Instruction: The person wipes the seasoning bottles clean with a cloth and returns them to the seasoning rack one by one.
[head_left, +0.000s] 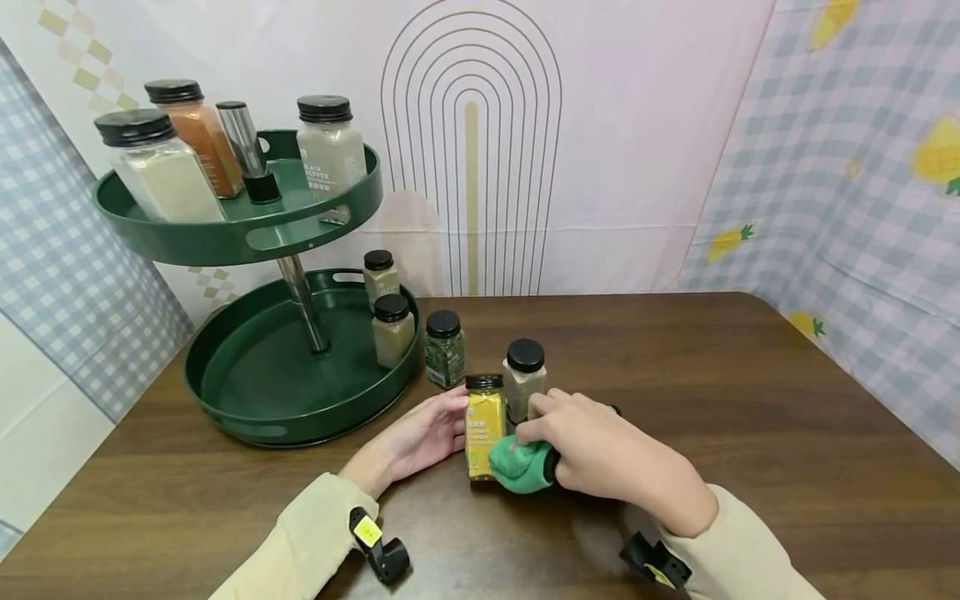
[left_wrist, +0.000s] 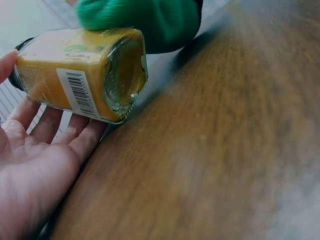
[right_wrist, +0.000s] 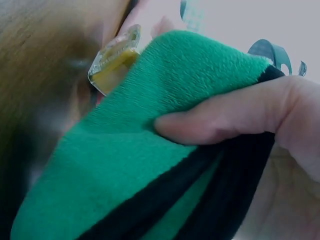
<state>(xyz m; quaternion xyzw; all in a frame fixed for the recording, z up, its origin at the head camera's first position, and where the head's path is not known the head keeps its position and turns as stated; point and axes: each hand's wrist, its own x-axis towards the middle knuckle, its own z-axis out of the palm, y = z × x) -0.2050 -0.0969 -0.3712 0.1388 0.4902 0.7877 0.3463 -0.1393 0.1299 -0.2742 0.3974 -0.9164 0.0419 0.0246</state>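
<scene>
My left hand (head_left: 435,429) holds a glass spice jar (head_left: 485,429) of yellow powder with a black lid. In the left wrist view the thumb lies by the jar's lid and the fingers run along its side; a barcode and the glass base of the jar (left_wrist: 82,75) show. My right hand (head_left: 592,437) grips a green cloth (head_left: 521,465) with black edging, thumb pressed on it in the right wrist view. The cloth (left_wrist: 140,20) touches the yellow jar's side. Just behind stands a jar of pale powder (head_left: 523,383), partly hidden by the right hand.
A green two-tier round rack (head_left: 258,429) stands at the left of the wooden table (head_left: 712,375). Its upper tier bears large jars and a silver cylinder (head_left: 243,142); two small jars (head_left: 392,333) sit on the lower. Beside it is a green herb jar (head_left: 445,354).
</scene>
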